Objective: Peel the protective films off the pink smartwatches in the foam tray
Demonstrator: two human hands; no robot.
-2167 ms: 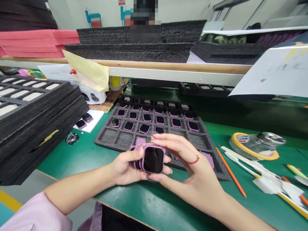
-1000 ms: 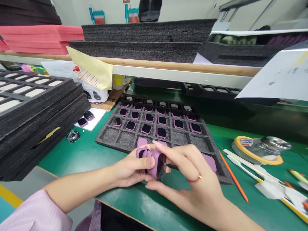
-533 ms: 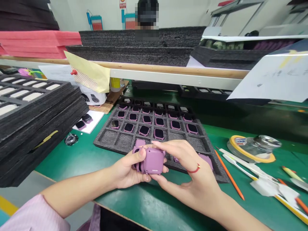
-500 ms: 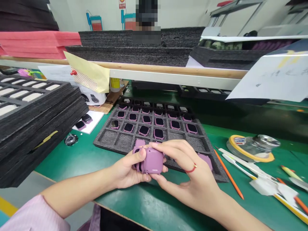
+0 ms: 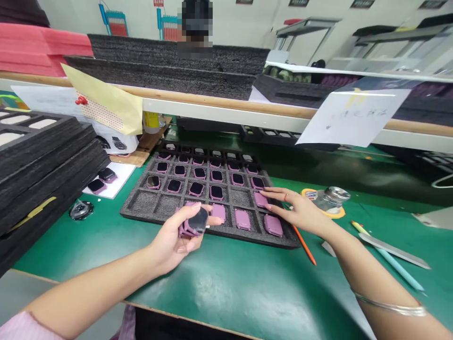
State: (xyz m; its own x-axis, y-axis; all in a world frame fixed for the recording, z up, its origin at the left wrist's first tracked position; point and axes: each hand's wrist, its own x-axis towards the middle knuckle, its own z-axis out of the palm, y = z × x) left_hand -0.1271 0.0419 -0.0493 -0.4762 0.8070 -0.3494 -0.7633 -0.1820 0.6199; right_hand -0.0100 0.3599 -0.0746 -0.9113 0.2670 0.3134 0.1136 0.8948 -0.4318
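Note:
My left hand (image 5: 173,233) grips a small stack of pink smartwatch bodies (image 5: 193,223) over the front edge of a dark grey foam tray (image 5: 143,204), with a black screen facing up. My right hand (image 5: 295,208) lies open at the tray's right side, its fingertips at a pink watch (image 5: 261,199) in a compartment. I cannot tell whether they touch it. Rows of watches sit in the compartments, screens up towards the back. Near the front, pink backs (image 5: 242,219) face up.
Stacked black foam trays (image 5: 46,156) stand at left, beside a white sheet with two watches (image 5: 106,179). To the right are a glass jar on a tape roll (image 5: 331,199), an orange pencil (image 5: 304,245) and a long blade (image 5: 392,250). A wooden-edged shelf (image 5: 226,106) crosses behind.
My right hand has let go of the watches and moved right to the tray's side. My left hand has turned the stack so a screen faces up. The view has swung left and back.

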